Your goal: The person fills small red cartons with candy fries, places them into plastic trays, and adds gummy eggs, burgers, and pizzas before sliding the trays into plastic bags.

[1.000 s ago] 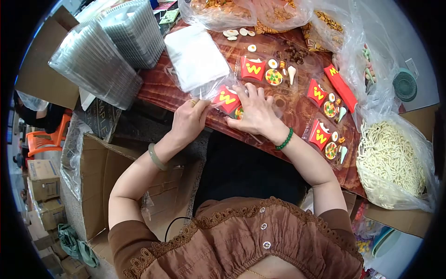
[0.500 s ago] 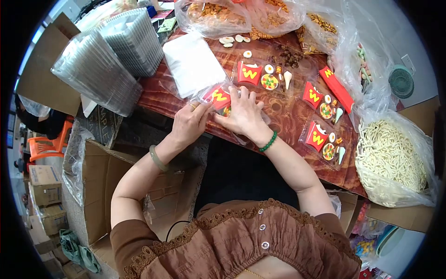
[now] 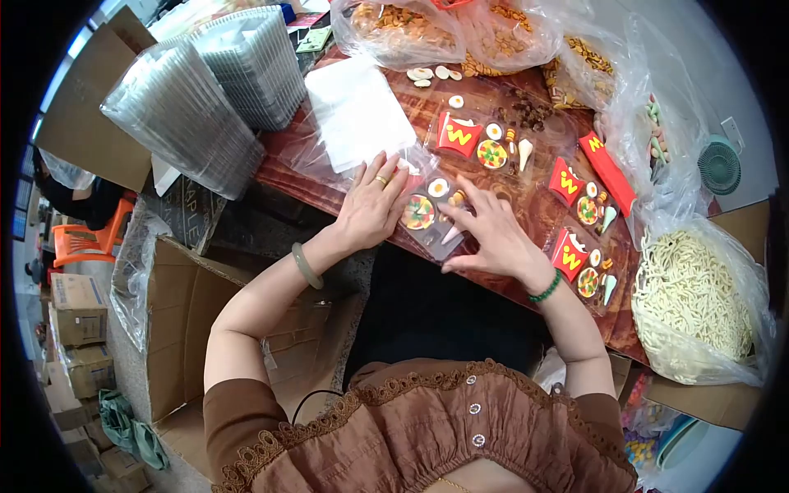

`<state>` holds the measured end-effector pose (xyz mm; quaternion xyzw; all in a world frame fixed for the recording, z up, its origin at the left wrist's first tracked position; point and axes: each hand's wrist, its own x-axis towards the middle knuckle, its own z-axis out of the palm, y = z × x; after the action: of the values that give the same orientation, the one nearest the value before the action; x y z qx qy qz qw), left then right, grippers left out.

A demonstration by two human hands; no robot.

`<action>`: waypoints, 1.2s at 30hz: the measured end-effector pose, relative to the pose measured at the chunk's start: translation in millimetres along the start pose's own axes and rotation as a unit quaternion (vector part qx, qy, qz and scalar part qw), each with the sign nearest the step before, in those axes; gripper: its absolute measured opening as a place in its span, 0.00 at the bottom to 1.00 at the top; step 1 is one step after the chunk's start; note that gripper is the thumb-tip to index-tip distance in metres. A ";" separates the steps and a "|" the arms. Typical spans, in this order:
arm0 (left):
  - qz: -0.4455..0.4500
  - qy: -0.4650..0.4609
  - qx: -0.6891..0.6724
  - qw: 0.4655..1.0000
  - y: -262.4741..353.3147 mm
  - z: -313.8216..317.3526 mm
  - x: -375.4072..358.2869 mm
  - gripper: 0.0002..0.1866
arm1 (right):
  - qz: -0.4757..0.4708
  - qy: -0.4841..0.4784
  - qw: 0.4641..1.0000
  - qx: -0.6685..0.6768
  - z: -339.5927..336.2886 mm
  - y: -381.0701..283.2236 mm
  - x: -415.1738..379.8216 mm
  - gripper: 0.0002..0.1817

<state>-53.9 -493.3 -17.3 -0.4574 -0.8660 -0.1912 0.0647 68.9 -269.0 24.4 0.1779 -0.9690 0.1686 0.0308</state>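
My left hand point(image 3: 368, 204) lies with fingers stretched out over the upper left part of a clear plastic packet point(image 3: 429, 240), covering much of it. My right hand point(image 3: 499, 237) rests at the packet's right side, fingers apart, fingertips at its edge. Inside the packet show a toy pizza point(image 3: 418, 212), a toy fried egg point(image 3: 438, 189) and a pale pink toy ice-cream cone point(image 3: 453, 233). Beyond the left hand is a stack of white sheets point(image 3: 362, 115) with clear film around it. A similar set with a red fries box point(image 3: 458, 134) lies farther back.
Two more sets with red fries boxes point(image 3: 567, 181) lie to the right, beside a long red strip point(image 3: 606, 172). Bags of small pieces point(image 3: 403, 33) line the back. A bag of cream-coloured strands point(image 3: 694, 304) stands right; stacked clear trays point(image 3: 185, 123) stand left.
My hands have moved apart from their close grip at the red box. The right hand has shifted right, uncovering the pizza, egg and cone. The left now lies flatter over the packet.
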 end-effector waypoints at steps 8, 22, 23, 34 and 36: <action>0.107 -0.016 -0.031 0.994 32.8 9.1 21.1 0.20 | -0.069 0.080 0.986 0.132 17.3 29.3 -1.9 0.28; 0.190 -0.031 -0.383 0.904 109.4 -188.9 37.4 0.24 | -0.141 0.346 0.898 0.233 -104.7 -28.1 -1.5 0.10; 0.180 -0.043 -0.403 0.896 110.6 -197.9 38.3 0.26 | -0.158 0.370 0.889 0.218 -116.1 -36.4 -3.3 0.06; -0.215 -0.218 -0.720 0.622 56.9 -37.1 26.9 0.20 | 0.146 0.225 0.875 0.403 -22.1 -3.6 -46.8 0.10; -0.207 -0.218 -0.718 0.628 49.0 -13.6 27.9 0.18 | 0.210 0.205 0.853 0.432 -8.6 10.1 -45.9 0.11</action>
<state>-30.7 -452.3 16.5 -0.1964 -0.5156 -0.6555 -0.5156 108.2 -241.9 23.8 -0.0729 -0.7847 0.6051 0.1130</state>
